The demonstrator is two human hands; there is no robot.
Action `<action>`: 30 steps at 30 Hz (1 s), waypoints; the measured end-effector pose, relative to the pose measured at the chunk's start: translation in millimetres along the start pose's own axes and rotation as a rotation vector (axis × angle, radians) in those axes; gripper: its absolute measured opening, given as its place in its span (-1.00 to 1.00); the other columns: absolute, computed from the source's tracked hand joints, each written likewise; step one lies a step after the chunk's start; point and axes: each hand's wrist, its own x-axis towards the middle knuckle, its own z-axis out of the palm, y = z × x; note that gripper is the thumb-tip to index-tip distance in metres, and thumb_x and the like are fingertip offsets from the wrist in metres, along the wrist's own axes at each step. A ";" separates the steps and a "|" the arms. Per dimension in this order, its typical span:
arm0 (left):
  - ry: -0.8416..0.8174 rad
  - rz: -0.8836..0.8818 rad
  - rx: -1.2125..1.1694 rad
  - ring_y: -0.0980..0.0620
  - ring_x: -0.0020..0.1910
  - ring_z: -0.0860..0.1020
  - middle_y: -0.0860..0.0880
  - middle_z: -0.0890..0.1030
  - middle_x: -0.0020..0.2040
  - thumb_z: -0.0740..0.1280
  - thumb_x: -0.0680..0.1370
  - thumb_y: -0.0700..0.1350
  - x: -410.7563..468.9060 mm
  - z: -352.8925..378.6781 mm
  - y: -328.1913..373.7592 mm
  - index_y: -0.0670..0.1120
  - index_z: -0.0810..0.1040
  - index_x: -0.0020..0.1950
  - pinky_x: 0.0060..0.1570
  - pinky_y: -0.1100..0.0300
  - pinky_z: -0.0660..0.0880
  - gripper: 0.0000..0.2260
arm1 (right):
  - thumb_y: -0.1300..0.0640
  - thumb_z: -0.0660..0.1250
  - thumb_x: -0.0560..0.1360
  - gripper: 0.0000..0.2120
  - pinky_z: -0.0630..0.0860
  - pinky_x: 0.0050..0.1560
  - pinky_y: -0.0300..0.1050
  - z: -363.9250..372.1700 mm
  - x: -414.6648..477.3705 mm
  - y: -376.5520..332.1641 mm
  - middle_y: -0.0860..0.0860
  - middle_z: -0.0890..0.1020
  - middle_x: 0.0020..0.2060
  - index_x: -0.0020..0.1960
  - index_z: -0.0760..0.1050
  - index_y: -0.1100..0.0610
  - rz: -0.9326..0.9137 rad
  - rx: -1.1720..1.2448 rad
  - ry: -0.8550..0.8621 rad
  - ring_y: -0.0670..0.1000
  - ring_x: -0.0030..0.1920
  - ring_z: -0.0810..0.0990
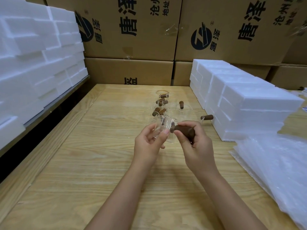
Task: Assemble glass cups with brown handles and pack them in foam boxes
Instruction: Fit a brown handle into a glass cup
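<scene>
Over the middle of the wooden table (103,163), my left hand (149,141) grips a clear glass cup (160,128). My right hand (193,143) grips a brown handle (184,129) whose tip points at the cup's side. Behind my hands stand several more glass cups with brown handles (160,102), and one handled cup (206,117) lies close to the foam on the right. White foam boxes (240,100) are stacked at the right.
A tall stack of white foam pieces (33,63) fills the left side. Cardboard cartons (132,30) form a wall at the back. A pile of clear plastic bags (279,171) lies at the right front.
</scene>
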 end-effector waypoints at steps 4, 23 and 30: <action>-0.092 -0.083 -0.146 0.10 -0.21 0.60 0.01 0.68 -0.15 0.48 0.31 0.03 -0.4 -1.4 -2.2 -0.13 0.57 0.13 -0.28 0.25 0.53 -0.54 | 0.23 0.34 0.49 -0.75 0.48 -0.25 -0.30 -1.9 2.7 -1.4 -0.09 0.60 -0.26 0.10 0.52 -0.05 -0.078 0.082 -0.062 -0.17 -0.31 0.52; -0.144 -0.138 -0.226 -0.05 0.14 0.59 -0.17 0.62 0.17 0.58 0.33 -0.06 -4.4 -3.3 4.0 -0.20 0.41 0.38 0.34 -0.04 0.41 -0.31 | -0.12 0.55 0.26 -0.57 0.39 -0.40 -0.29 -10.2 10.1 0.7 0.11 0.58 -0.33 0.06 0.66 0.04 0.261 0.632 -0.292 -0.09 -0.42 0.47; -0.043 0.045 -0.141 0.05 0.17 0.59 -0.07 0.58 0.24 0.54 0.29 -0.27 -0.3 -6.0 0.4 -0.06 0.39 0.30 0.12 0.22 0.54 -0.36 | 0.04 0.30 0.49 -0.81 0.35 -0.40 -0.33 -5.8 8.4 2.1 0.09 0.52 -0.38 -0.05 0.69 0.02 0.343 0.503 -0.114 -0.11 -0.39 0.42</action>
